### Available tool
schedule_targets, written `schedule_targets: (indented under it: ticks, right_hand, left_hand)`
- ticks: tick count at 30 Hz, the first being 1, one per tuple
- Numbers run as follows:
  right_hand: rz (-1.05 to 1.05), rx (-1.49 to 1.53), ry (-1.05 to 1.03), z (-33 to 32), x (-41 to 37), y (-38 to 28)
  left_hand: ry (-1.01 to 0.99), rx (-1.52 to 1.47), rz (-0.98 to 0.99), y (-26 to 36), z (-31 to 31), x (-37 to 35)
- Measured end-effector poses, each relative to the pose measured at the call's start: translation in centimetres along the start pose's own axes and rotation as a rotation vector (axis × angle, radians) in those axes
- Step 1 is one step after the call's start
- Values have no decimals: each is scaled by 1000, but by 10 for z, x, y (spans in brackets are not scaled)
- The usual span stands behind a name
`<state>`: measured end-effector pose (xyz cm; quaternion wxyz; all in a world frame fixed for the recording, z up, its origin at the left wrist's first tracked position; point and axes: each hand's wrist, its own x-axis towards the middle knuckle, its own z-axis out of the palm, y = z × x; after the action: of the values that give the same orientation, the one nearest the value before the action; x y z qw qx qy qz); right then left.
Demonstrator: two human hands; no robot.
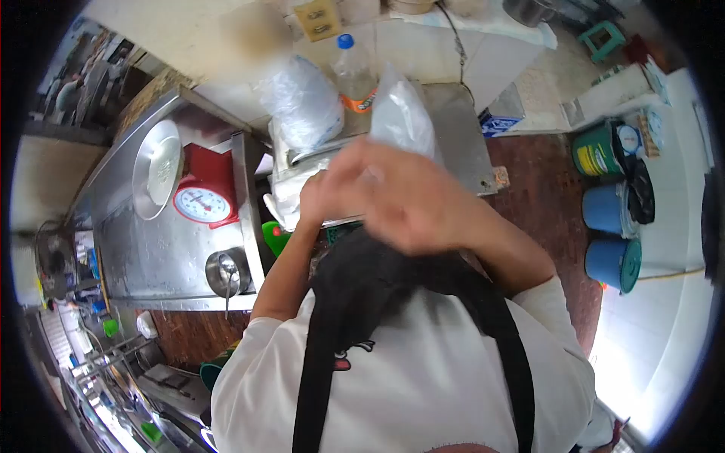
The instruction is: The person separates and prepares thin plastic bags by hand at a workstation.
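My right hand (408, 200) is raised close to the camera, smeared by motion, with its fingers bent toward the left. Partly behind it, my left hand (314, 198) is at the white plastic bags (285, 198) on the metal table (464, 143); its fingers are mostly hidden. Just beyond the hands stand a filled clear plastic bag (306, 106) and a white plastic bag (404, 117). Between these two is a clear bottle (355, 79) with a blue cap and an orange label.
On the steel counter (143, 264) at left are a red dial scale (205, 185), a metal pan (160, 170) and a metal pot (226, 272) with a spoon. Blue buckets (604, 210) and a green bucket (596, 151) line the right wall. A blue box (502, 121) stands beyond the table.
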<state>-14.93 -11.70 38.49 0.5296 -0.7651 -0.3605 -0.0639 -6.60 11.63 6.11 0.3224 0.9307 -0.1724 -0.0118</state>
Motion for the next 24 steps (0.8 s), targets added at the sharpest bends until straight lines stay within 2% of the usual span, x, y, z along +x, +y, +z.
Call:
schedule_targets:
  ticks: [1, 3, 5, 6, 9, 10, 11, 12, 13, 15, 17, 18, 21, 24]
  right_hand:
    - [110, -126, 79, -1, -4, 24]
    - [290, -81, 219, 16, -21, 70]
    - [146, -308, 296, 37, -25, 98]
    - [75, -422, 340, 45, -26, 106]
    - [205, -398, 194, 49, -26, 119]
    - [308, -367, 185, 48, -22, 118]
    - [411, -335, 174, 45, -18, 116]
    - [516, -305, 164, 43, -15, 114]
    - [512, -281, 199, 40, -12, 111]
    - [505, -231, 264, 39, -10, 106]
    - [227, -337, 355, 39, -10, 108]
    - [86, -388, 398, 38, -10, 109]
    - [30, -399, -60, 31, -14, 97]
    - [94, -417, 46, 36, -20, 100]
  left_hand:
    - [-7, -34, -89, 12, -19, 6]
    - [34, -268, -40, 21, -53, 6]
    - [-94, -508, -161, 37, -91, 6]
    - [-136, -675, -161, 51, -111, 4]
    - [-181, -865, -145, 63, -132, 9]
    - [-255, -1017, -119, 58, -132, 15]
    - [-246, -1007, -94, 61, -129, 14]
    - [-238, -996, -69, 88, -134, 14]
    - [-231, -987, -44, 109, -140, 13]
    - [-274, -818, -151, 115, -141, 14]
    - [-268, -704, -187, 107, -132, 22]
    - [-202, -782, -208, 114, -131, 23]
    - [-93, -810, -138, 111, -125, 25]
    - [-140, -856, -139, 107, -122, 25]
